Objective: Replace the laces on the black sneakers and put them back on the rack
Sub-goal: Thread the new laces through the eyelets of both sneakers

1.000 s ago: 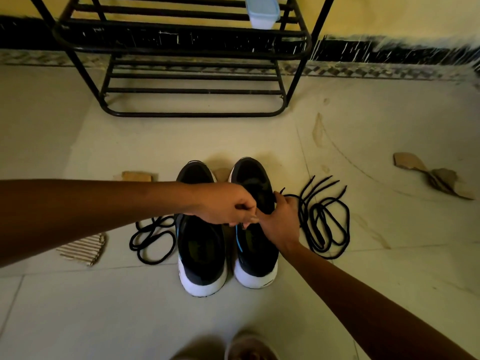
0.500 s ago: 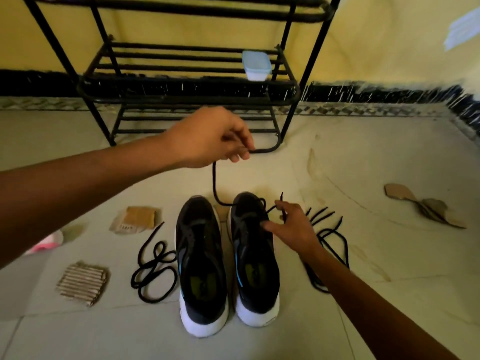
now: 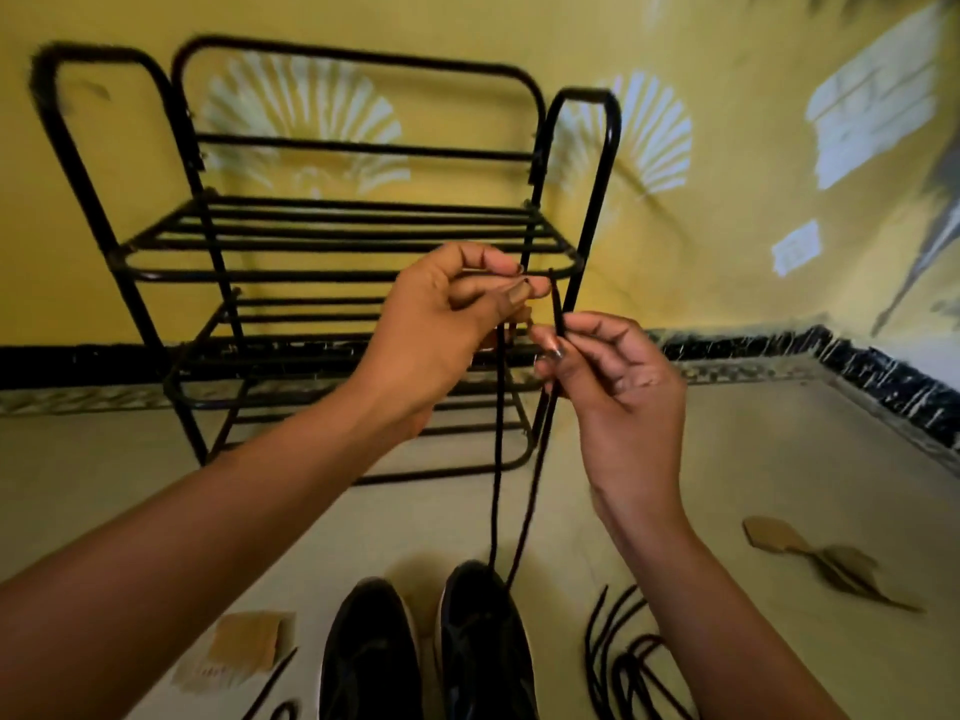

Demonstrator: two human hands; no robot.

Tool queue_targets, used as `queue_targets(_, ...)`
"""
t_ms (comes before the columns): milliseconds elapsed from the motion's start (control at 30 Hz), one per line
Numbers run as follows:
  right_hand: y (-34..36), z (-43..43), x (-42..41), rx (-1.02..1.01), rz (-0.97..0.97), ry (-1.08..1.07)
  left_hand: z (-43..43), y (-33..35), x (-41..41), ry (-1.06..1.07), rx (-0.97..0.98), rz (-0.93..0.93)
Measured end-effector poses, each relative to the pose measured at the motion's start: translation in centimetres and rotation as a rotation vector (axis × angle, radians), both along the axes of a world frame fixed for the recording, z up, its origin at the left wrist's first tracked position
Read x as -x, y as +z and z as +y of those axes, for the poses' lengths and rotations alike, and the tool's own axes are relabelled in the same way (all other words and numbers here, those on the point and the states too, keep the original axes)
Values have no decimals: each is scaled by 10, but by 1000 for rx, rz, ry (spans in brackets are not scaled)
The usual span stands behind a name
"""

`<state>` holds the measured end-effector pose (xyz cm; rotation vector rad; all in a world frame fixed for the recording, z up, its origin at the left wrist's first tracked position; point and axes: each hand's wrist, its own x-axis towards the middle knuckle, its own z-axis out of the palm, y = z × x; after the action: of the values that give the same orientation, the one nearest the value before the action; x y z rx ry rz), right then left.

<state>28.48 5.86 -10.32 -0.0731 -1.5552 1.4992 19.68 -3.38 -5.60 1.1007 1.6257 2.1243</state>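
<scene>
Head view: pinching one end of the black lace (image 3: 497, 459) in left hand (image 3: 431, 324), the other in right hand (image 3: 623, 387). Runs down into the right sneaker (image 3: 483, 641) on the floor (image 3: 779, 459) (shoe rack (image 3: 332, 241) beyond). Could pull clean out if tugged unevenly.

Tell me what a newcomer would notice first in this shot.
Two hands meet mid-frame: the left hand and right hand each pinch one end of a black lace, whose two strands run down into the rightmost sneaker at bottom centre. Behind them stands the black rack against the yellow wall.
</scene>
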Motion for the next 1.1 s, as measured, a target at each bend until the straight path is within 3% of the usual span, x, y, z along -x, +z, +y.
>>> queue_targets(200, 29, -2, 11, 60, 145, -21, 10, 32, -7, -50, -157, -95)
queue_targets(533, 33, -3, 17, 357, 198, -8, 16, 31, -20, -77, -131, -105)
queue_targets(933, 30, -5, 18, 253, 199, -3, 15, 32, -21, -31, -143, -110)
queue_targets(1100, 14, -10, 17, 257, 52, 153, 12, 34, -19, 5, -149, -115)
